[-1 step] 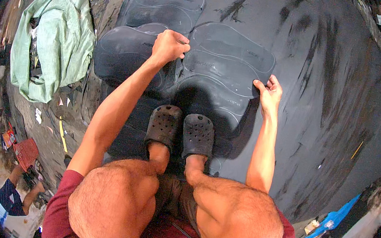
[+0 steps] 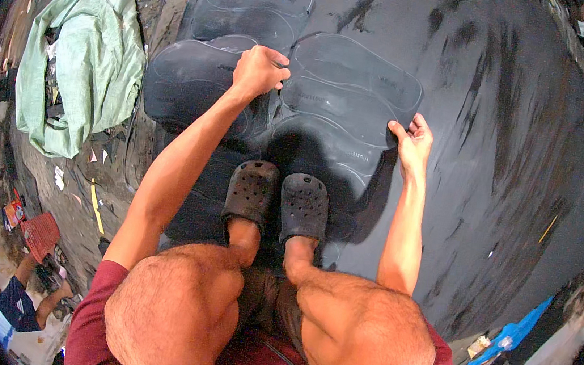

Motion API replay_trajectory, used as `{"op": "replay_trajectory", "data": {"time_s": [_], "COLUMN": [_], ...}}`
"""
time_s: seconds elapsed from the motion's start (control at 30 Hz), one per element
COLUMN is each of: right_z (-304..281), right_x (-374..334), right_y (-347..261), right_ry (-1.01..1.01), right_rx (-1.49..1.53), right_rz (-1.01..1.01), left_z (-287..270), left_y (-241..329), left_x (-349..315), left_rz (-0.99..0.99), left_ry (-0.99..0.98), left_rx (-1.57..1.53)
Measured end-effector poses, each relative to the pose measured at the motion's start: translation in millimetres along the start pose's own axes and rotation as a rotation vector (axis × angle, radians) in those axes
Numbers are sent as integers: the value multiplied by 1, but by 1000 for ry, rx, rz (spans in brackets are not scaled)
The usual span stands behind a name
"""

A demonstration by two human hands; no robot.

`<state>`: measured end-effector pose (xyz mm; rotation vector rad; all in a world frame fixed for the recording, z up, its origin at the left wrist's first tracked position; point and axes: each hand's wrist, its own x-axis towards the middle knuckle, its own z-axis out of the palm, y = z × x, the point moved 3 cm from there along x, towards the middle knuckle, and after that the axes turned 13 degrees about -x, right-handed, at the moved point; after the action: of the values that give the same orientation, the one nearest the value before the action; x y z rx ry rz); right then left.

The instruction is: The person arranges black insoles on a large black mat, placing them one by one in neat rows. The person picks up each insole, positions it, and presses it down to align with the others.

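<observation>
A black, rubber-like piece (image 2: 353, 73) with pale sole-shaped outlines lies in front of my feet, on a wide black sheet (image 2: 483, 169). My right hand (image 2: 412, 139) pinches its right end between thumb and fingers. At its left end, my left hand (image 2: 258, 71) is closed with the fingertips pressed together; a small dark thing seems to show between them, too small to name. Left of that hand is another dark piece (image 2: 191, 82) with rounded edges, partly covered by my wrist. More curved outlines (image 2: 333, 144) run below the right piece, partly in shadow.
My feet, in black clogs (image 2: 253, 191), stand on the sheet. Further outlined shapes (image 2: 255, 6) lie at the far side. A pale green cloth sack (image 2: 94, 71) is crumpled at the left. Another person (image 2: 18, 302) shows at the lower left, a blue sheet (image 2: 506, 340) at the lower right.
</observation>
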<state>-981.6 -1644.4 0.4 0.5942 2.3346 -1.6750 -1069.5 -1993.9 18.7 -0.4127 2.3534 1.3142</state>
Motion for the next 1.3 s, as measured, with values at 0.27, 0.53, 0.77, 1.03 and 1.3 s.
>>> {"op": "replay_trajectory", "data": {"time_s": [0.27,0.53,0.77,1.03,1.3], "right_z": [3,9,11,3,6], "right_x": [17,23,29,35,20], "right_y": [28,36,40,58,-4], "right_ry": [51,112,133,221,234], "right_rx": [-30,-91,-58,-275,-524], "right_rz": [11,4,49,87,19], "left_z": [17,27,41,70,65], "left_y": [12,5,-17,-24,4], "left_x": [-1,-7,-22,-46,-30], "left_rz": [140,246,526,791,526], "left_ry": [114,164,232,276,9], "left_rx": [323,461,512,999,816]}}
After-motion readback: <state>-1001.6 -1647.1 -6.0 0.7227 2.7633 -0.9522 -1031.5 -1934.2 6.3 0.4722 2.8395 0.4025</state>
